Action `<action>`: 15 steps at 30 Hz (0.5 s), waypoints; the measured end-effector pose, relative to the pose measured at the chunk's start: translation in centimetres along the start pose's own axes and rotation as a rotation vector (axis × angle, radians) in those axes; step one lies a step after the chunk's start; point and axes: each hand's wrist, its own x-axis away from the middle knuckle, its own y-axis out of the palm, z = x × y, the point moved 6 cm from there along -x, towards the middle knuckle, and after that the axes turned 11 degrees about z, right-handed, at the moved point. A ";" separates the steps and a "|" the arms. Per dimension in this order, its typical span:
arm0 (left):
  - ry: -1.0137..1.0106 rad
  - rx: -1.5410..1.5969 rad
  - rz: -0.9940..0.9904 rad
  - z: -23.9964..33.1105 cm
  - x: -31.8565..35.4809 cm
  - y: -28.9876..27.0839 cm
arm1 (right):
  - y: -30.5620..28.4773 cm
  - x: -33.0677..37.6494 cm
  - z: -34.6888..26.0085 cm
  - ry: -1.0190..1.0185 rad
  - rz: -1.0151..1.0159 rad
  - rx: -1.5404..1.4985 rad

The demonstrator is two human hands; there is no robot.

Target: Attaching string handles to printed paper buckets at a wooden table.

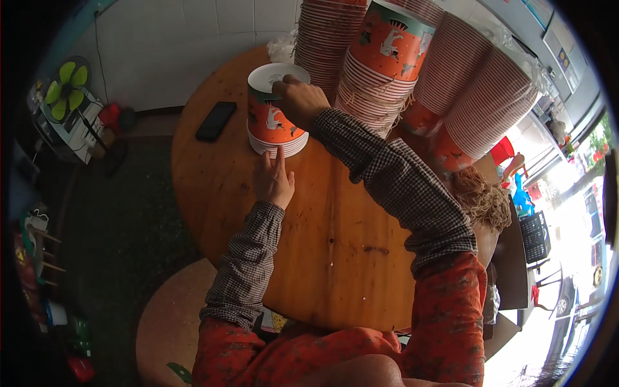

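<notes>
A short stack of nested orange and green paper buckets (278, 119) with a round white top stands on the wooden table. My right hand (301, 100) is at the upper right edge of this stack, its fingers curled in over the white top. What those fingers hold, if anything, is hidden. Just in front of the stack's white rims is my left hand (274, 179), palm partly turned up, with fingers stretched out and apart. Its fingertips reach the lowest rims, and I see nothing held in it.
A black phone (216, 121) lies left of the stack. Behind and right stand a string-tied stack of buckets (380, 71) and tall bagged stacks (493, 97). A bundle of tan string (482, 197) rests at the right table edge. A green-bladed fan (66, 90) stands at far left.
</notes>
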 end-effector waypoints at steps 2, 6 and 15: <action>0.008 -0.021 0.014 -0.3 0.0 -0.2 | 0.2 0.0 -0.4 -0.013 0.040 -0.024; 0.031 -0.037 0.080 -0.2 -0.3 -0.7 | 0.2 -0.8 0.0 0.005 0.017 0.033; 0.090 0.043 0.192 0.0 -0.9 -1.5 | -0.5 -2.0 -0.1 -0.018 -0.027 0.062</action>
